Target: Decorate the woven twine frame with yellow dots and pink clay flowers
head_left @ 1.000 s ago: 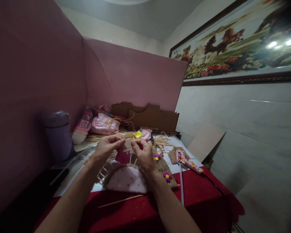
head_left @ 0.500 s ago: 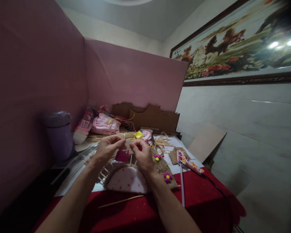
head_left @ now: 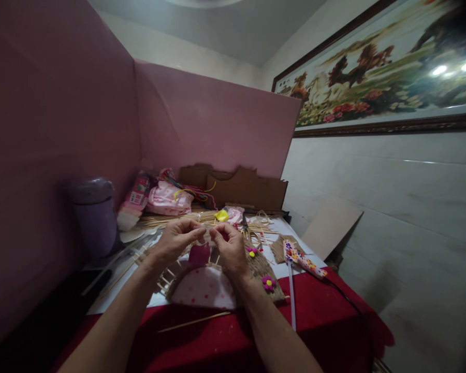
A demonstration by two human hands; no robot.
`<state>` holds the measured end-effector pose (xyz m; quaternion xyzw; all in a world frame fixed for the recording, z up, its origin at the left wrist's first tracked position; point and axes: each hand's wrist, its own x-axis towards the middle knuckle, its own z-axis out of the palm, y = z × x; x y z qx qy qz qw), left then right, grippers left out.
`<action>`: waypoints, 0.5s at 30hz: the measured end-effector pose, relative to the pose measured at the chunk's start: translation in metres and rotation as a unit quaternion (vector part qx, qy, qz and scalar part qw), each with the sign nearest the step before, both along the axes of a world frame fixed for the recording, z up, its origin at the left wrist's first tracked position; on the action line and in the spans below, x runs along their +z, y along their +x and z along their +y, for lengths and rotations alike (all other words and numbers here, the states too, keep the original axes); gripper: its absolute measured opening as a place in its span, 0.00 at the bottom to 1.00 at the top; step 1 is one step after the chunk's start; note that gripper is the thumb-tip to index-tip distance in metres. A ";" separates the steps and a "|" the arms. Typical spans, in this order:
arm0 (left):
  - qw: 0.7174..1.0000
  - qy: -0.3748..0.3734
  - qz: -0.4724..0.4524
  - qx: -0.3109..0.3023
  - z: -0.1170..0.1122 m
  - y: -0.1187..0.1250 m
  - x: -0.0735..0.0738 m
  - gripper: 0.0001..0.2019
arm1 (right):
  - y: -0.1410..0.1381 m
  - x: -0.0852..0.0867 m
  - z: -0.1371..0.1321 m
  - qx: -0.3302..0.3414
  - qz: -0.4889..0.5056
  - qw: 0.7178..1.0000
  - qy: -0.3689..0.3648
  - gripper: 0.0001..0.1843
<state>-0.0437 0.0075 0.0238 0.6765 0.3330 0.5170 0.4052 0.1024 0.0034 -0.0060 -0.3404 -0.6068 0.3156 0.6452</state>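
Observation:
A small flat magenta piece (head_left: 199, 254) hangs just below my fingertips, with something pale and thin above it that I cannot make out clearly. My left hand (head_left: 180, 239) is closed, its thumb and fingers pinching at the top of this piece. Close beside it, my right hand (head_left: 230, 247) pinches from the other side, its fingers curled. Under the hands lies a craft piece of sticks and twine with a spotted white fabric half-round (head_left: 204, 288). On its right, a twine-covered section (head_left: 261, 269) carries purple flowers with yellow centres.
A patterned glue gun (head_left: 305, 261) with a white glue stick and cord lies right, beside scissors (head_left: 253, 237) and a twine-covered scrap. Thin sticks (head_left: 171, 219), a yellow piece (head_left: 221, 215) and bagged fabric lie behind. A purple lidded container (head_left: 96, 223) stands left; cardboard (head_left: 248, 189) leans at the back.
The magenta piece has shifted slightly right and turned between my fingers. My left fingertips have moved a little right, nearer the right ones. The craft piece has stayed put.

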 end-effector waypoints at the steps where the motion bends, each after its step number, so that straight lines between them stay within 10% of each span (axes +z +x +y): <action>1: 1.000 0.005 0.002 -0.003 0.000 0.001 -0.001 0.12 | 0.000 0.000 0.000 0.002 -0.001 1.000 -0.002 0.11; 15: 0.997 0.028 -0.037 0.065 0.000 0.001 0.002 0.10 | 0.002 0.004 -0.005 -0.068 0.030 0.997 -0.015 0.10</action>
